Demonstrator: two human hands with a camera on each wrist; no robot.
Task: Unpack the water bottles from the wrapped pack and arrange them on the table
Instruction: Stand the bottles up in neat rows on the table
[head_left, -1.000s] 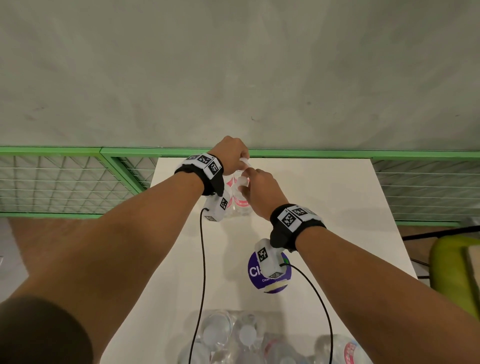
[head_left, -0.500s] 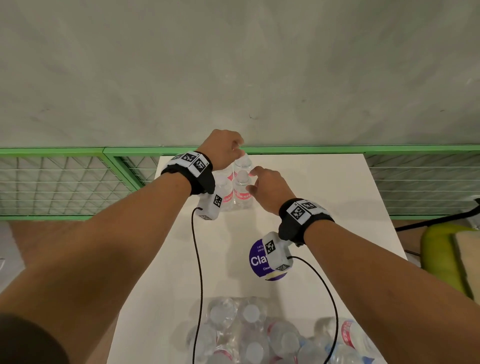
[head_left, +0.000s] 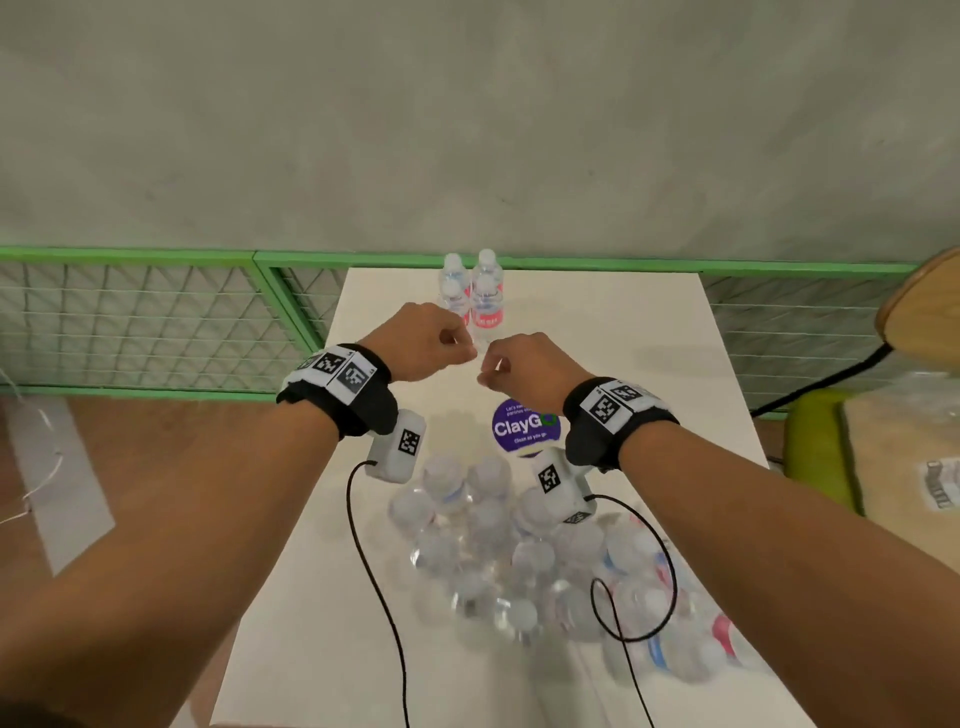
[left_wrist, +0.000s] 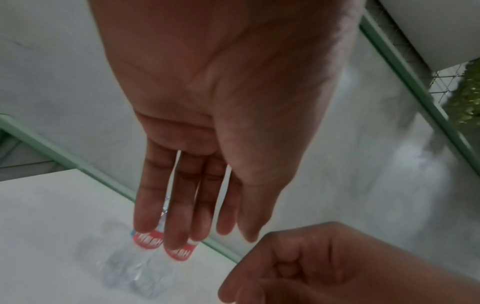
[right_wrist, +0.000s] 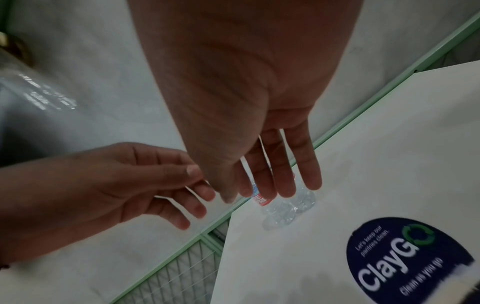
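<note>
Four upright water bottles beyond both empty hands, left and right, fingers relaxed; hands pulled back off them since earlier.

Let go of the standing bottles at the far end of the table. Pulled the left hand and the right hand back toward the near side, away from those bottles, now up in the air with nothing in them. Loosened the fingers, no longer wrapped round a bottle. Tipped the head view down, so more of the wrapped pack shows at the near end.
</note>
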